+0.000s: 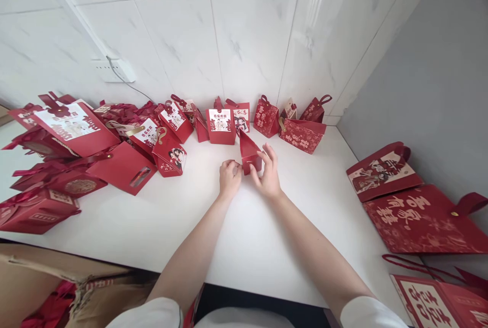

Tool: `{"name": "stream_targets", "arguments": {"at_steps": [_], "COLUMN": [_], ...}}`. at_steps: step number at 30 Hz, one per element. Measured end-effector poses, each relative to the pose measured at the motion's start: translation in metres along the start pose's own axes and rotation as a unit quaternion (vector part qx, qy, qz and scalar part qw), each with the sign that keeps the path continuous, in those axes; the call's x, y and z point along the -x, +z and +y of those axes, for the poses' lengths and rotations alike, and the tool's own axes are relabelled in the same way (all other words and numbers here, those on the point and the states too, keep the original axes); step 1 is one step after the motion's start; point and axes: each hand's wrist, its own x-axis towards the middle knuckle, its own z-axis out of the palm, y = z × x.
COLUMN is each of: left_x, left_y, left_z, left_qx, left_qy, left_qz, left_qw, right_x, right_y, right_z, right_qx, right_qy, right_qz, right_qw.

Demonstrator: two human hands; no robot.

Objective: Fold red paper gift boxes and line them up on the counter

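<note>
In the middle of the white table stands a small red paper gift box (250,151), upright with a pointed top and its narrow folded side towards me. My right hand (269,175) grips its right side, thumb low on the front and fingers along the edge. At the lower left edge, my left hand (230,179) has its fingers curled and pinched against the box; the fingertips are partly hidden. Just behind it, a red gift box with a white printed label (221,125) stands near the wall.
Several finished-looking red boxes (303,135) line the tiled wall. Stacked red boxes (122,165) crowd the left side. Larger red gift bags (427,218) lie along the right edge by the grey panel. An open cardboard carton (49,269) sits below left. A cable runs from a wall socket (113,70).
</note>
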Motion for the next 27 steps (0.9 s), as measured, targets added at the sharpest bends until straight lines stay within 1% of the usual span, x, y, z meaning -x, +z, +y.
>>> {"name": "stream_targets", "arguments": {"at_steps": [2, 5, 7, 9, 12, 15, 17, 20, 22, 24, 27], "left_x": [0.0, -0.001, -0.003, -0.005, -0.005, 0.0, 0.004, 0.008, 0.008, 0.007, 0.005], "left_y": [-0.002, -0.006, -0.005, -0.004, -0.002, -0.003, -0.005, -0.009, -0.012, -0.014, -0.015], "left_z": [0.001, 0.0, -0.002, -0.004, 0.0, 0.012, 0.021, 0.029, 0.03, 0.028, 0.026], "left_qx": [0.031, 0.106, 0.159, 0.21, 0.246, 0.271, 0.295, 0.298, 0.27, 0.237, 0.19], "left_qy": [-0.021, -0.041, -0.054, -0.073, -0.079, -0.055, -0.033, 0.027, 0.071, 0.101, 0.143], "left_qz": [-0.006, -0.014, -0.038, -0.072, -0.115, -0.158, -0.173, -0.163, -0.153, -0.156, -0.151], "left_qw": [0.999, 0.993, 0.985, 0.972, 0.959, 0.948, 0.939, 0.94, 0.948, 0.953, 0.959], "right_x": [0.0, 0.0, 0.0, -0.001, -0.001, -0.001, -0.001, 0.0, 0.001, 0.001, 0.002], "right_y": [0.001, 0.001, 0.0, -0.002, -0.003, -0.004, -0.003, -0.002, -0.001, 0.001, 0.003], "right_z": [0.0, 0.001, 0.003, 0.004, 0.003, -0.001, -0.005, -0.014, -0.02, -0.024, -0.024], "right_qx": [-0.027, -0.073, -0.091, -0.084, -0.064, -0.083, -0.099, -0.12, -0.135, -0.148, -0.145], "right_qy": [0.022, 0.088, 0.136, 0.169, 0.175, 0.146, 0.128, 0.135, 0.157, 0.173, 0.175], "right_qz": [0.003, -0.013, -0.033, -0.06, -0.099, -0.132, -0.132, -0.09, -0.049, -0.017, -0.017], "right_qw": [0.999, 0.993, 0.986, 0.98, 0.977, 0.977, 0.978, 0.979, 0.977, 0.974, 0.974]}}
